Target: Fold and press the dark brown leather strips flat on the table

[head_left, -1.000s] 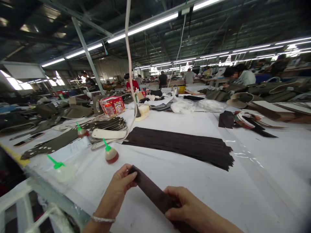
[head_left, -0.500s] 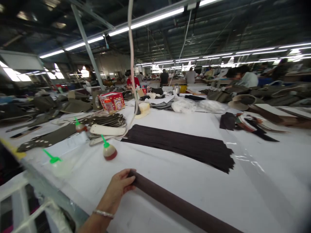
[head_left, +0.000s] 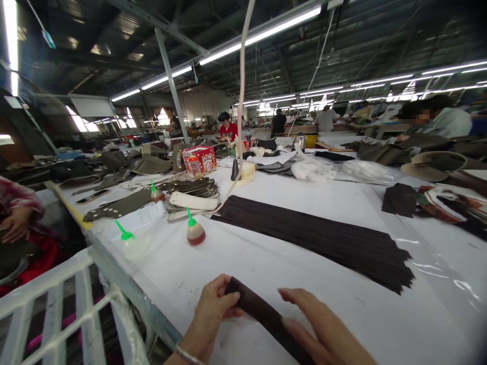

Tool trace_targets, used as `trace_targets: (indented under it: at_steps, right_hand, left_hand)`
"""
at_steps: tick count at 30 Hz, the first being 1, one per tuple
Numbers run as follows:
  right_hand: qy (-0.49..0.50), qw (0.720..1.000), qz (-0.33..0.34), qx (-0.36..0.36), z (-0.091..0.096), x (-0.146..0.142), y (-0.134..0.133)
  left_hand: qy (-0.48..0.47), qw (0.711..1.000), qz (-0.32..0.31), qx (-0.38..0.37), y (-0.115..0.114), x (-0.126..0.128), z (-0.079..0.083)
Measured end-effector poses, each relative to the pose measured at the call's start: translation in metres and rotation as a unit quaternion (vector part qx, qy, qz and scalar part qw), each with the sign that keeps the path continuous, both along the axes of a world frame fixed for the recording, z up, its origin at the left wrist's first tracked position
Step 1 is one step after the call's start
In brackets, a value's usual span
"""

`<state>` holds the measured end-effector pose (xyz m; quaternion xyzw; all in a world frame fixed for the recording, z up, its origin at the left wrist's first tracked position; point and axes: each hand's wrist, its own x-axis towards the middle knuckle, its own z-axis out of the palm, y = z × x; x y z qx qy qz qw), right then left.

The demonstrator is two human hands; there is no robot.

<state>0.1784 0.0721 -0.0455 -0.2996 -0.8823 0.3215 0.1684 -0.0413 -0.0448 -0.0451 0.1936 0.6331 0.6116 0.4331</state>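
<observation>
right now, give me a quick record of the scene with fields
left hand: pinches one end of the dark strip
right hand: open, fingers stretched over the dark strip
table: white, under clear plastic
behind: row of dark strips, glue bottle with green nozzle
far left: seated person's hand
</observation>
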Motion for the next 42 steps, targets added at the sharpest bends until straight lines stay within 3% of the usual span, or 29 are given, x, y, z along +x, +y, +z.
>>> trace_targets:
  at_steps: [2,5,8,10,11,13,17,19,21,31,42]
  right_hand:
    - [-0.043,0.996,0.057,-0.048,0.005,-0.053,-0.015]
    - [-0.078,0.994,0.046,-0.066,0.008,-0.105,-0.029]
    - [-0.087,0.995,0.024,-0.046,0.003,-0.121,-0.033]
    - [-0.085,0.996,0.023,-0.028,-0.002,-0.122,-0.034]
    - [-0.084,0.996,0.025,-0.021,-0.005,-0.122,-0.034]
    - [-0.078,0.997,0.025,-0.01,-0.008,-0.123,-0.035]
    - [-0.064,0.998,0.026,0.005,-0.013,-0.126,-0.035]
    - [-0.063,0.997,0.031,0.013,-0.014,-0.128,-0.034]
    - [-0.061,0.997,0.036,0.027,-0.017,-0.129,-0.034]
    - [-0.018,0.994,0.046,0.099,-0.03,-0.135,-0.038]
    - [0.024,0.99,0.074,0.118,-0.039,-0.129,-0.039]
  left_hand:
    - [0.015,1.0,0.007,0.001,-0.004,-0.002,-0.003]
    - [0.045,0.999,0.013,0.005,-0.011,-0.008,-0.011]
    - [0.116,0.993,0.029,0.001,-0.022,-0.018,-0.019]
    - [0.244,0.968,0.05,-0.013,-0.03,-0.025,-0.021]
    - [0.328,0.943,0.053,-0.011,-0.034,-0.028,-0.02]
    - [0.499,0.866,0.007,0.026,-0.04,-0.032,-0.018]
    - [0.688,0.694,-0.187,0.104,-0.043,-0.037,-0.012]
    - [0.726,0.646,-0.216,0.092,-0.042,-0.038,-0.013]
    - [0.752,0.62,-0.209,0.074,-0.042,-0.04,-0.016]
    - [0.799,0.559,-0.217,0.043,-0.047,-0.056,-0.026]
    - [0.788,0.578,-0.207,0.04,-0.047,-0.055,-0.026]
